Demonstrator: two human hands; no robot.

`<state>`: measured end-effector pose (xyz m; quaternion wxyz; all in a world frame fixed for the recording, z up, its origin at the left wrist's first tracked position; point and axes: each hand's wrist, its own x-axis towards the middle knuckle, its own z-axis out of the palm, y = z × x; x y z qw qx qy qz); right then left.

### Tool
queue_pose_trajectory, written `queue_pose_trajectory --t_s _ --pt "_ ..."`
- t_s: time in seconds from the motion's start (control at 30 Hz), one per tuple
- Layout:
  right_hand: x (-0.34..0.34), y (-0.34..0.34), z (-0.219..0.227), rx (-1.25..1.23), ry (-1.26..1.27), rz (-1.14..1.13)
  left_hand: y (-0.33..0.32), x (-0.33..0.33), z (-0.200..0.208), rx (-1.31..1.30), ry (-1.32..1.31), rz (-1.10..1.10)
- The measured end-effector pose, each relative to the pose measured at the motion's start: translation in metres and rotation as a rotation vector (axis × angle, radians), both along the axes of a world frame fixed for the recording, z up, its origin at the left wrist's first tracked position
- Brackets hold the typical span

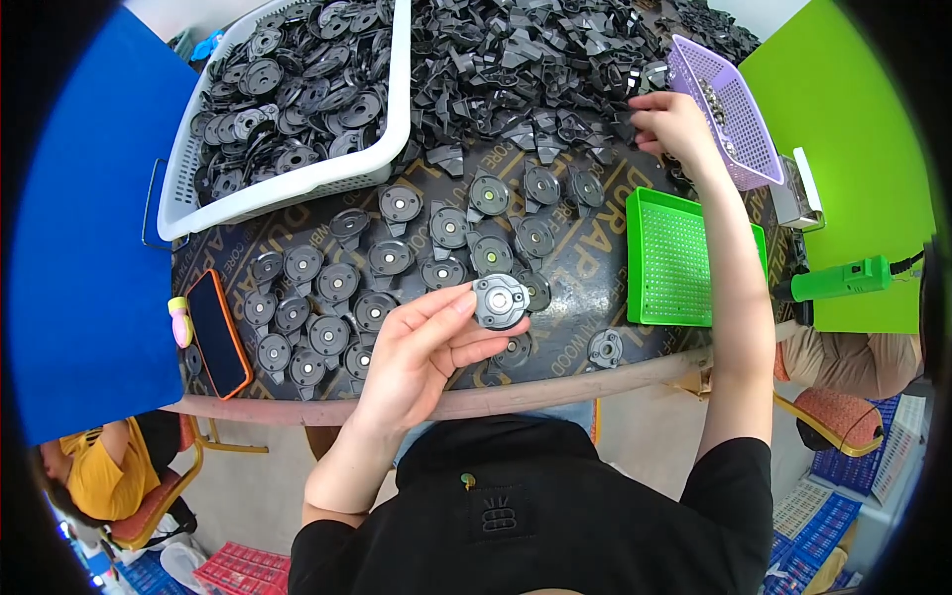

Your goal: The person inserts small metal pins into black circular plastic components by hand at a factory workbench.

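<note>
Held up by its edge between the thumb and fingers of my left hand (421, 342) is a round dark plastic disc (499, 301) with a metal centre. My right hand (671, 127) reaches out to the right edge of a heap of black angular plastic pieces (526, 74), its fingers partly curled and apart. Dark pieces lie at its fingertips, and none shows clearly in its grasp. Several assembled discs with tabs (339, 282) are spread over the table in front of me. One loose ring-shaped disc (605, 348) lies near the front edge.
A white basket (397, 94) full of black discs stands far left. A purple basket (759, 164) with small metal parts and a green tray (640, 315) are at right. Beside them is a green electric screwdriver (843, 279). An orange-edged phone (220, 335) lies left. Blue (89, 228) and green panels (863, 129) flank the table.
</note>
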<state>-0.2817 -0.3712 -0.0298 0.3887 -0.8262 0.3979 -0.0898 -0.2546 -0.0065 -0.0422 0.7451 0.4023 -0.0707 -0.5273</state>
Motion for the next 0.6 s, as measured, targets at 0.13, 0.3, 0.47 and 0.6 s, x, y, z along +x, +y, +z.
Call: queue_pose_trajectory --t_s 0.13,0.3,0.47,0.6 --pt "-0.019 -0.010 -0.011 0.189 -0.069 0.021 -0.001 -0.002 0.000 0.004 -0.007 -0.003" --pt "-0.030 -0.013 -0.008 0.161 -0.172 0.022 -0.005 -0.002 0.001 0.002 -0.001 -0.005" --pt "-0.047 -0.008 0.002 0.142 -0.172 0.018 -0.009 -0.003 0.002 -0.006 0.022 -0.009" --pt "-0.058 -0.021 -0.020 0.094 -0.129 0.027 -0.013 -0.004 0.003 -0.018 0.029 -0.054"
